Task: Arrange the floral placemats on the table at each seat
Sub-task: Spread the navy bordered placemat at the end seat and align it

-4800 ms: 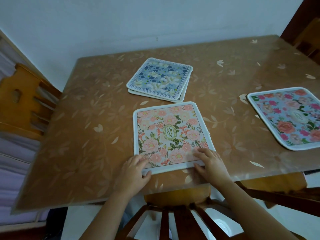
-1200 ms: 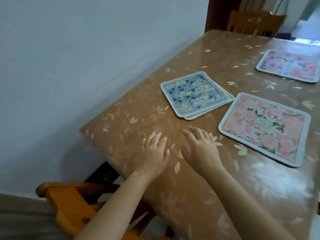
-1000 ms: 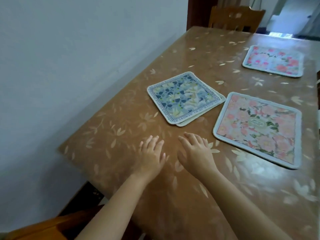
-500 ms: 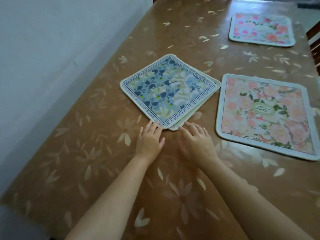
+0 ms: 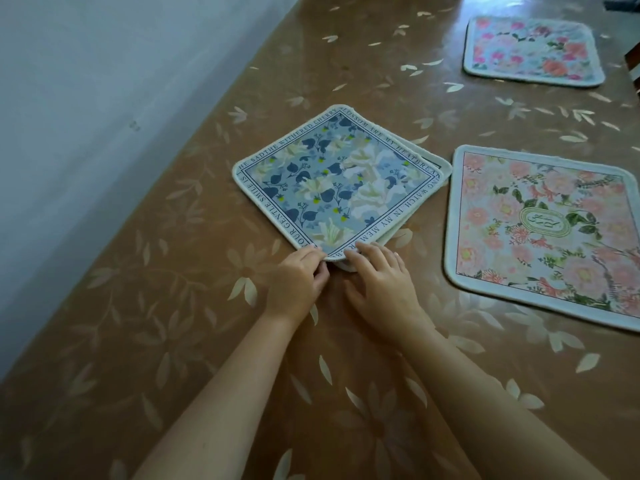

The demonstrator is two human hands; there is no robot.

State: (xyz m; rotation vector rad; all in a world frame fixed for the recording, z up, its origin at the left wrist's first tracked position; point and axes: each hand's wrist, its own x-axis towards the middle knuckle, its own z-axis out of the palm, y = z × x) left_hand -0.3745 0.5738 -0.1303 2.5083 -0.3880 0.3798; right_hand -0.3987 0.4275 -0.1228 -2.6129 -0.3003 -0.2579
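Note:
A blue floral placemat point(image 5: 339, 181) lies on top of a second mat whose pale edge point(image 5: 445, 168) sticks out on the right, both turned corner-on toward me. My left hand point(image 5: 298, 282) pinches the near corner of the blue placemat between fingertips and thumb. Beside it, my right hand point(image 5: 381, 285) rests with fairly straight fingers on the same corner of the stack. To the right, a pink floral placemat point(image 5: 540, 233) lies flat. A third placemat with pink and red flowers point(image 5: 533, 50) lies at the far right.
The table point(image 5: 173, 341) has a glossy brown cover printed with pale leaves. A light wall point(image 5: 104, 98) runs along its left edge. The edge of a wooden chair point(image 5: 635, 64) shows at the far right.
I walked round from the pink mat's seat to the table's end. Both hands slid forward across the table to the near corner of the blue stack, and my left hand took hold of it.

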